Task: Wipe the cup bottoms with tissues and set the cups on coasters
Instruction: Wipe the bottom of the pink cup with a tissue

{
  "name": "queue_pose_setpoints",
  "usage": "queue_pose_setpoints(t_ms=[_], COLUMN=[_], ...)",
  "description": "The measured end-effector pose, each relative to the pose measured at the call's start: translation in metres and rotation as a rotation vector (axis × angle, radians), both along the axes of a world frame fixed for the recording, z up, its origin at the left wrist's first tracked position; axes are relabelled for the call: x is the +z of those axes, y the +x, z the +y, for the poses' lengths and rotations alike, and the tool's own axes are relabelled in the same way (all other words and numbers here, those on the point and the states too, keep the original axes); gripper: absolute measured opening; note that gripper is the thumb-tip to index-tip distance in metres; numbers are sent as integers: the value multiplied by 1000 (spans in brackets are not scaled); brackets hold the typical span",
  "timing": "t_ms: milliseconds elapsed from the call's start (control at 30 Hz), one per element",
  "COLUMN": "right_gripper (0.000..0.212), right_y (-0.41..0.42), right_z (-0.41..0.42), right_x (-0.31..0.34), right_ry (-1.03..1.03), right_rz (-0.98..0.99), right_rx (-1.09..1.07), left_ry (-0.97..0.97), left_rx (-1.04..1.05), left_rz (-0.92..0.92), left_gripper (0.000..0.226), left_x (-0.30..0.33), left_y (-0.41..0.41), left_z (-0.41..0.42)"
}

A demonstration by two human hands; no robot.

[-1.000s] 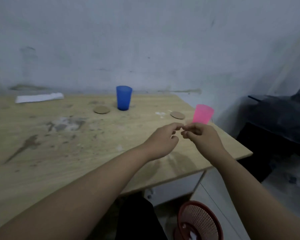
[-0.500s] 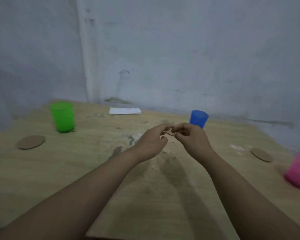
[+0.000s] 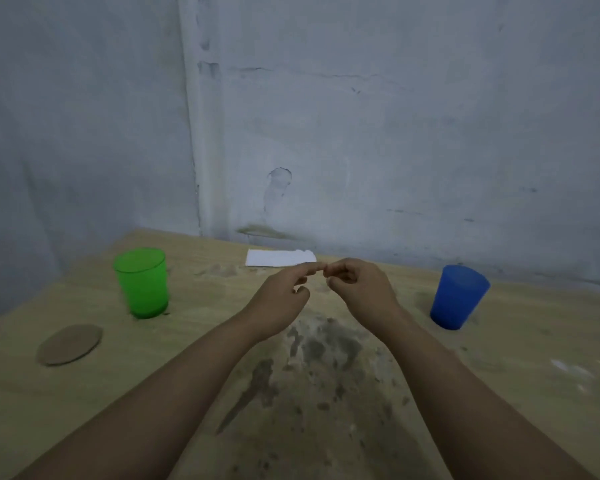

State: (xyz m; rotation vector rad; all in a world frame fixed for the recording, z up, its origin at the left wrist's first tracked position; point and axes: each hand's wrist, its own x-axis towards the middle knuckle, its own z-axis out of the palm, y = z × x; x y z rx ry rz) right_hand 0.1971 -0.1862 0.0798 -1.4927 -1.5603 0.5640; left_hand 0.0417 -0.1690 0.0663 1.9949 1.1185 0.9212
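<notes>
The green cup [image 3: 142, 282] is standing upright at the far left of the counter [image 3: 499, 410], mouth up, and the blue cup [image 3: 458, 301] is standing upright well to the right, leaning slightly in this wide view. A round coaster [image 3: 70, 344] is lying flat just in front of the green cup. The tissue [image 3: 279, 257] is lying near the wall, its long side running left to right. Both hands are hovering mid-counter, fingertips meeting: the left hand [image 3: 281, 296] with its grip loosely pinched, the right hand [image 3: 359, 289] curled narrow; nothing visible is being held.
</notes>
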Motion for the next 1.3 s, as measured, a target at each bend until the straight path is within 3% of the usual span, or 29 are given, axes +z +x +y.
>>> queue_pose_setpoints(t_ms=[133, 300, 467, 767, 933, 1100, 1300], right_gripper=[15, 15, 21, 28, 17, 20, 16], right_y=[-1, -4, -7, -13, -10, -11, -12], right_z=[49, 117, 177, 232, 231, 231, 228], right_x=[-10, -30, -52, -84, -89, -88, -87], right_ry=[-55, -87, -81, -117, -88, -56, 8], right_rz=[49, 6, -193, -571, -517, -476, -410], right_rx=[1, 2, 59, 217, 196, 157, 110], left_ry=[-9, 35, 113, 120, 131, 95, 195], left_rx=[54, 175, 243, 242, 300, 298, 350], left_rz=[3, 49, 185, 369, 362, 338, 303], left_gripper=[58, 44, 30, 31, 16, 23, 23], left_x=[-12, -35, -59, -90, -90, -87, -80], left_y=[-2, -7, -17, -20, -20, -19, -18], left_z=[45, 112, 173, 216, 219, 218, 213])
